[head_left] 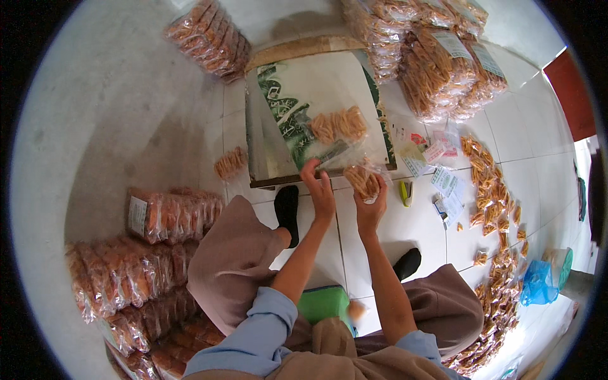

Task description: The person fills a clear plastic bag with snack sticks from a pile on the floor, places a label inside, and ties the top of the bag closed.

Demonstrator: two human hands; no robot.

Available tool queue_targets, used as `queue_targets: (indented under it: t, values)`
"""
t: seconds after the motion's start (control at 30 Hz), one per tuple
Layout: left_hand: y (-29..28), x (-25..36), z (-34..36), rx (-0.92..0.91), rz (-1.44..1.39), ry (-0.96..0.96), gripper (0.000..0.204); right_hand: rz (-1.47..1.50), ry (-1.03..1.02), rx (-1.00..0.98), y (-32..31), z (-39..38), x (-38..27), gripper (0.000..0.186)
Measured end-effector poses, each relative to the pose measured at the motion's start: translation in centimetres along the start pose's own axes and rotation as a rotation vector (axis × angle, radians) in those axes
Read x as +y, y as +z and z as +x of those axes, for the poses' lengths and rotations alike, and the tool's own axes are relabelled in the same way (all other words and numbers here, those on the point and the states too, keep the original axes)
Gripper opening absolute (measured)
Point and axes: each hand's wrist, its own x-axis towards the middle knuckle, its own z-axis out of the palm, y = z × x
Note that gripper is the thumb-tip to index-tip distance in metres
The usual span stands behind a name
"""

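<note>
My right hand [370, 204] is closed around a clear plastic bag of tan snack sticks [361, 181], just off the front edge of a low table. My left hand [318, 195] is beside it at the same edge, thumb and fingers apart, with no grip showing. Just beyond its fingertips lies a dark, narrow object [333, 151] whose kind I cannot make out. Two bundles of snack sticks [339, 124] rest side by side in clear plastic on the low table [323, 76], which has a white and green printed cover.
A yellow-green stapler [406, 193] and printed labels [448, 183] lie on the tiles to the right. Small snack bundles [500, 266] form a long heap there. Packed bags [437, 69] are piled at far right; more packs [120, 272] are stacked left. A green stool [323, 309] is beneath me.
</note>
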Motion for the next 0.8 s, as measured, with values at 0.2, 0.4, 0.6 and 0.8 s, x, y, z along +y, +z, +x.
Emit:
queue_targets:
  t: [0.2,0.4,0.6,0.8]
  values:
    - [0.9,-1.6,6.6,-0.044,-0.609,-0.61,0.055,0.119,0.236,-0.058,1.1,-0.2,0.2,0.047]
    - [2.2,-3.9,6.5,-0.221,-0.813,-0.573,0.073,0.452,0.418,-0.26,5.4,2.2,3.2,0.052]
    - [1.6,-0.5,7.1,-0.314,-0.442,-0.399,0.101,0.236,0.132,-0.408,6.8,4.5,2.9,0.045]
    - [0.1,-1.0,6.8,-0.361,-0.186,-0.232,0.092,0.088,0.214,-0.454,7.2,5.1,0.9,0.038]
